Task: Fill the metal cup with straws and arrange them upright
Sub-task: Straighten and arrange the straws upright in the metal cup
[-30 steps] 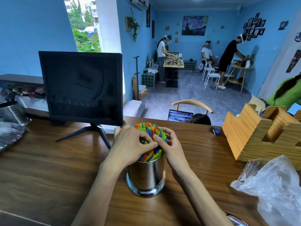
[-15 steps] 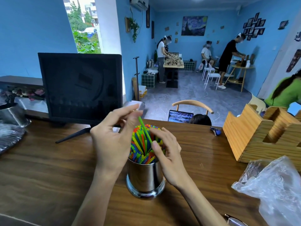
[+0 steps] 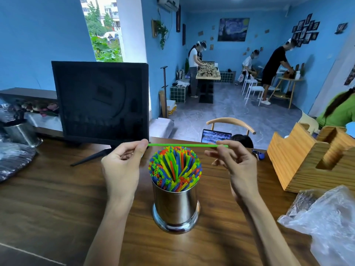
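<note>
Already the cup (image 3: 176,206) is crammed: it stands on the desk (image 3: 57,189) between the two forearms, its straws (image 3: 175,168) fanning outward at the mouth rather than standing straight. Above them one green straw (image 3: 184,145) lies level, its ends pinched — the left hand (image 3: 123,166) between thumb and forefinger at one tip, the right hand (image 3: 236,166) near the other, its remaining fingers loosely spread.

Trouble, I judge, would come from the packing. With so little room at the mouth, pushing this straw down could kink it or shove its neighbours further askew, and a hard press off-centre might rock the cup on its narrow foot. A straw held only by its tips may also bow or spring loose when turned upright.

Just right of the right hand lies a crinkled plastic bag (image 3: 326,223), with a wooden holder (image 3: 299,160) behind it; a monitor (image 3: 99,100) stands behind the cup to the left.
</note>
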`<state>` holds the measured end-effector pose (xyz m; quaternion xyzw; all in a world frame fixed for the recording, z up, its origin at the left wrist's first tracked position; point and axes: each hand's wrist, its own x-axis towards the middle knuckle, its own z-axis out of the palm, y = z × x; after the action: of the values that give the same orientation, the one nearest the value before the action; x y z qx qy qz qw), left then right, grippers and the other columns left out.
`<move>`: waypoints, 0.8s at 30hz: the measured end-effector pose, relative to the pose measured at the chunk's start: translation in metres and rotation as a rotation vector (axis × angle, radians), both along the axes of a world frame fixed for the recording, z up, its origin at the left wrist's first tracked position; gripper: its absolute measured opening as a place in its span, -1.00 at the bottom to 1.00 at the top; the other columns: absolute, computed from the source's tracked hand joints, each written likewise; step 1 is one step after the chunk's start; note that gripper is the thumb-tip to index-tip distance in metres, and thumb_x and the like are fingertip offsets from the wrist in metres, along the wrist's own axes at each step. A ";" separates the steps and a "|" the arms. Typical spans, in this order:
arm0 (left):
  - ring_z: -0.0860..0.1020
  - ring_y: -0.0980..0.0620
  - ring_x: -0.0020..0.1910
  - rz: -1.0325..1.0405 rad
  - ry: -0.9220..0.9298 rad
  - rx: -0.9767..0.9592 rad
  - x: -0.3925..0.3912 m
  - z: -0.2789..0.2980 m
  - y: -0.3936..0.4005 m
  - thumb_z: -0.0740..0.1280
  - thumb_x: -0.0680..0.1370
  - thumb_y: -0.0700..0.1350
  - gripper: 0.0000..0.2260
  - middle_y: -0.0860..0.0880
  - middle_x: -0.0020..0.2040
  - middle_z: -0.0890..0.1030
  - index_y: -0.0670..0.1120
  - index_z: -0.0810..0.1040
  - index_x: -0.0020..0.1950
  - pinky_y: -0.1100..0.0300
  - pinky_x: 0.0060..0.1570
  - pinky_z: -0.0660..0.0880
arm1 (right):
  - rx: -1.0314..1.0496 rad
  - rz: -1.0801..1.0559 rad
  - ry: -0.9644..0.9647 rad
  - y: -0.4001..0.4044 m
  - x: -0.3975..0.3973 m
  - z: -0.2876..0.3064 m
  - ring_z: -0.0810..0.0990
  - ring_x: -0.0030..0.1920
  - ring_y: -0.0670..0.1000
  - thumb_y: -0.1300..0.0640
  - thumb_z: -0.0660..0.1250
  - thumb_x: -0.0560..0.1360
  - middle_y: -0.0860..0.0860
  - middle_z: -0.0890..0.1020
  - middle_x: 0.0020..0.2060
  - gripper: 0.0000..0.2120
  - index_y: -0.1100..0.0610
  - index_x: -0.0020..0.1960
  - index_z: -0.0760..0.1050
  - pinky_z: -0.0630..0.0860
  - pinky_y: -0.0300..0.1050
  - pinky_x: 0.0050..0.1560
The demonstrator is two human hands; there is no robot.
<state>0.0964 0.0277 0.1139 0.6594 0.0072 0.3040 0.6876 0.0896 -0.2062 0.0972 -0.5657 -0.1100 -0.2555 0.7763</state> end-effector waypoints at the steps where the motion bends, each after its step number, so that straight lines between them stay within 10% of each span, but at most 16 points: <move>1: 0.69 0.10 -0.13 -0.014 0.039 0.048 0.000 -0.004 0.001 0.51 0.51 -0.12 -0.97 0.08 -0.19 0.74 0.02 0.73 -0.08 0.26 -0.10 0.57 | 0.017 -0.031 -0.005 -0.001 0.002 0.002 0.76 -0.16 0.12 0.21 0.39 0.50 0.09 0.74 -0.22 -0.90 0.16 0.01 0.60 0.58 -0.18 -0.31; 8: 0.72 0.03 -0.08 0.002 0.055 -0.014 -0.002 -0.010 -0.002 0.50 0.53 -0.11 -0.93 0.02 -0.16 0.75 -0.05 0.75 -0.03 0.17 -0.04 0.56 | 0.095 -0.207 -0.023 0.013 0.008 0.009 0.74 -0.24 0.08 0.24 0.50 0.44 0.07 0.74 -0.27 -0.84 0.16 -0.04 0.54 0.61 -0.15 -0.31; 15: 0.72 -0.07 0.02 0.134 -0.265 -0.293 -0.013 0.028 -0.009 0.47 0.56 -0.19 -0.77 -0.04 -0.08 0.76 -0.02 0.59 0.19 0.06 0.06 0.63 | -0.537 -0.083 0.086 0.028 0.015 -0.015 0.68 -0.14 -0.18 0.11 0.61 0.38 -0.14 0.75 -0.21 -0.87 -0.11 -0.16 0.74 0.55 -0.26 -0.09; 24: 0.71 -0.05 -0.04 -0.046 -0.304 0.158 -0.007 0.020 -0.008 0.42 0.59 -0.21 -0.73 -0.06 -0.04 0.72 0.03 0.61 0.26 0.12 -0.02 0.62 | -0.898 -0.020 0.107 0.019 0.018 -0.010 0.55 0.09 -0.14 -0.12 0.52 0.45 -0.17 0.62 -0.10 -0.85 -0.07 -0.19 0.73 0.45 -0.14 0.12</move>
<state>0.0899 0.0201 0.1340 0.6576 -0.1358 0.3842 0.6336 0.1072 -0.1875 0.0872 -0.8599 -0.1642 -0.1604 0.4560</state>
